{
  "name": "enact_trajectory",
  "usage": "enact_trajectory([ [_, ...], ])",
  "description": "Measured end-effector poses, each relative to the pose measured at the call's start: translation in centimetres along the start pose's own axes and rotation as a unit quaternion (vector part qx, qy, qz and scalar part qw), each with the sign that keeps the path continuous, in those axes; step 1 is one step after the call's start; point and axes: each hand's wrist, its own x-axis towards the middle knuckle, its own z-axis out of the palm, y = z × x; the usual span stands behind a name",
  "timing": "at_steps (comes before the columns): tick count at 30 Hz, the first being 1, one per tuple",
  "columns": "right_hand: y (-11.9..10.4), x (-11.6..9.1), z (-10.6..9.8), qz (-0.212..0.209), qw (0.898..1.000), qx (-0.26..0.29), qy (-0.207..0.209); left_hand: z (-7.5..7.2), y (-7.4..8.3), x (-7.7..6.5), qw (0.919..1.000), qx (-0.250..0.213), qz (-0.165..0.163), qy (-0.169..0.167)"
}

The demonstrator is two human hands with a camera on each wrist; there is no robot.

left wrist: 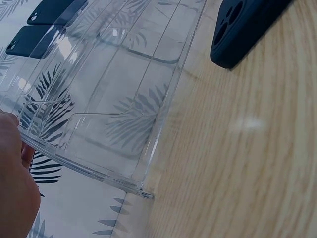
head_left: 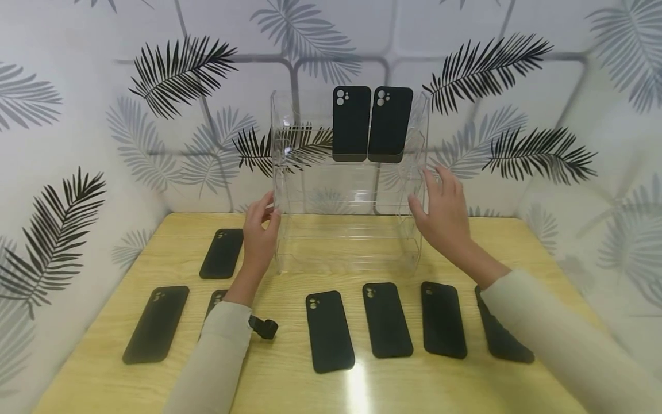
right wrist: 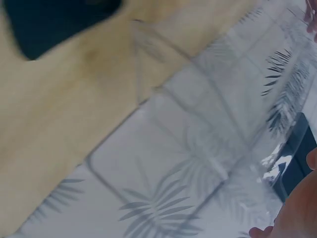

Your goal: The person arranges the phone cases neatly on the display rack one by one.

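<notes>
A clear tiered display rack (head_left: 351,233) stands on the table, also seen in the left wrist view. Two black phone cases (head_left: 351,123) lean side by side on its top tier, toward the right end. My left hand (head_left: 260,230) grips the rack's left side panel, with the thumb in front and the fingers behind. Over at the right side panel is my right hand (head_left: 443,210), its thumb and fingers spread apart close to the edge. In the right wrist view, part of that hand (right wrist: 297,208) shows at the lower right corner, near a dark case on the rack.
Several black phone cases lie on the wooden table (head_left: 279,385): a row in front of the rack, including one case (head_left: 330,332) near the middle, and others at left, such as a case (head_left: 156,325). A leaf-patterned wall (head_left: 196,184) stands close behind.
</notes>
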Motion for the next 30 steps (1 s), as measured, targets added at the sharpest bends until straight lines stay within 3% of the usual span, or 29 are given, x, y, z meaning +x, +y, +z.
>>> enact_trajectory([
  [7,4.2,-4.6,-2.3,0.026,0.999,-0.009,-0.018,0.0,0.1,0.0,1.0000,0.001,0.003,-0.004],
  [15,7.3,-7.9,-4.6,0.102,0.992,0.001,-0.072,0.1,-0.1,-0.1,1.0000,0.003,0.008,-0.004],
  [24,10.2,-11.5,-5.3,0.102,0.990,-0.006,-0.096,0.0,0.1,-0.1,1.0000,0.000,0.002,-0.002],
  [30,11.2,-14.7,-5.0,0.104,0.981,-0.008,-0.161,0.1,0.1,-0.1,1.0000,-0.002,0.006,-0.001],
])
